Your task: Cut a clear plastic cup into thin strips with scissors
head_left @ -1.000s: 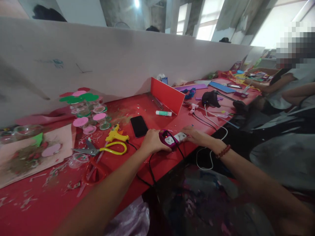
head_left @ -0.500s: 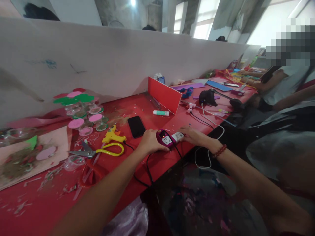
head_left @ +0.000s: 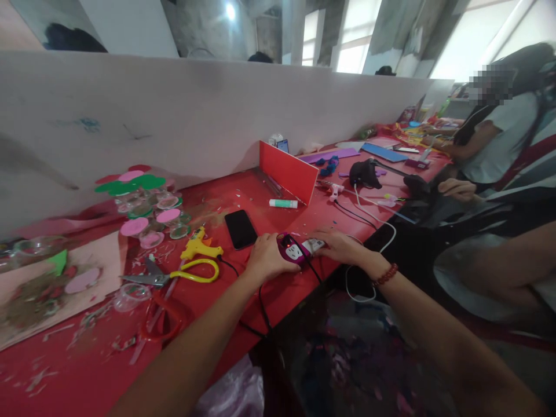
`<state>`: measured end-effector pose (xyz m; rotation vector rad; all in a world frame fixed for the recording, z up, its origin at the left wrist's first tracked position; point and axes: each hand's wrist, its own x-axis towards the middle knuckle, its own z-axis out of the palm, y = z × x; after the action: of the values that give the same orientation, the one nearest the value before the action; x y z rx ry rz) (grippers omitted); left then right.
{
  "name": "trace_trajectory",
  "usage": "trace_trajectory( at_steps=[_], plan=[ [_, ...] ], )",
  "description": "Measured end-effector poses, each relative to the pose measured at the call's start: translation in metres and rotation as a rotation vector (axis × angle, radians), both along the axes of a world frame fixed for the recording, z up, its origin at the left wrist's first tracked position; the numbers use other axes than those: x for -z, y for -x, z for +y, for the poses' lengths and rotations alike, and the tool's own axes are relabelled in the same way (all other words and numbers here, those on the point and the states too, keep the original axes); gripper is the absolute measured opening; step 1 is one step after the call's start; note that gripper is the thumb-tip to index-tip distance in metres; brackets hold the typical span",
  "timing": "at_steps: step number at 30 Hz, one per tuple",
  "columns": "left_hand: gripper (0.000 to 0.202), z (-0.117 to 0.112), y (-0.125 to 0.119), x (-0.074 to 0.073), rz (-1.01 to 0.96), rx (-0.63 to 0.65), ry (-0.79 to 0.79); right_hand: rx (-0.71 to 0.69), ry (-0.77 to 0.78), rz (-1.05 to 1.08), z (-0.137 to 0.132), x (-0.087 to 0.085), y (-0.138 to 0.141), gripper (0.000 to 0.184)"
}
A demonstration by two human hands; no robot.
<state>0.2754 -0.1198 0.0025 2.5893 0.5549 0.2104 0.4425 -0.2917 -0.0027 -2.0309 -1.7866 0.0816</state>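
A small magenta power socket with a white face and a lit red lamp lies near the front edge of the red table. My left hand is closed round its left end. My right hand, with a bead bracelet on the wrist, grips a white plug pressed against the socket's right side. Black and white cords run off from there. A black phone lies just behind my left hand.
A yellow glue gun, yellow-handled scissors, red scissors, clear cups with foam discs and scraps lie left. A red divider and glue stick stand behind. Another person sits right.
My hands stayed on the socket and plug; the right hand closed in tighter over the plug. The view shifted slightly, and the person at right now shows more fully.
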Motion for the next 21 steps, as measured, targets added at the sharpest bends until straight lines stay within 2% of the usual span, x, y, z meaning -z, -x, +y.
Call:
trace_trajectory(
  at_steps=[3,5,7,10,13,16,19,21],
  plan=[
    [0.087,-0.001,0.001,0.003,-0.027,-0.002,0.013,0.008,-0.046,-0.02,-0.002,-0.001,0.0,0.032],
    [0.086,0.0,0.002,0.0,-0.057,0.015,0.044,0.03,-0.084,-0.018,-0.007,-0.003,-0.002,0.039],
    [0.085,0.004,0.004,-0.007,-0.083,0.028,0.094,0.089,-0.155,0.006,-0.015,-0.005,-0.003,0.048],
    [0.081,0.02,0.02,-0.024,-0.131,-0.009,0.176,0.198,-0.29,0.068,-0.03,-0.008,-0.001,0.043],
    [0.054,0.046,0.057,-0.038,-0.362,-0.168,0.191,0.312,-0.395,0.081,-0.041,-0.012,0.013,0.025],
    [0.035,0.077,0.11,-0.04,-0.558,-0.395,0.289,0.363,-0.457,0.068,-0.041,-0.019,0.04,0.02],
    [0.022,0.103,0.167,-0.029,-0.724,-0.697,0.397,0.256,-0.5,0.036,-0.025,-0.028,0.075,0.025],
    [0.016,0.114,0.199,-0.02,-0.791,-0.782,0.432,0.128,-0.476,0.06,-0.006,-0.033,0.101,0.025]
  ],
)
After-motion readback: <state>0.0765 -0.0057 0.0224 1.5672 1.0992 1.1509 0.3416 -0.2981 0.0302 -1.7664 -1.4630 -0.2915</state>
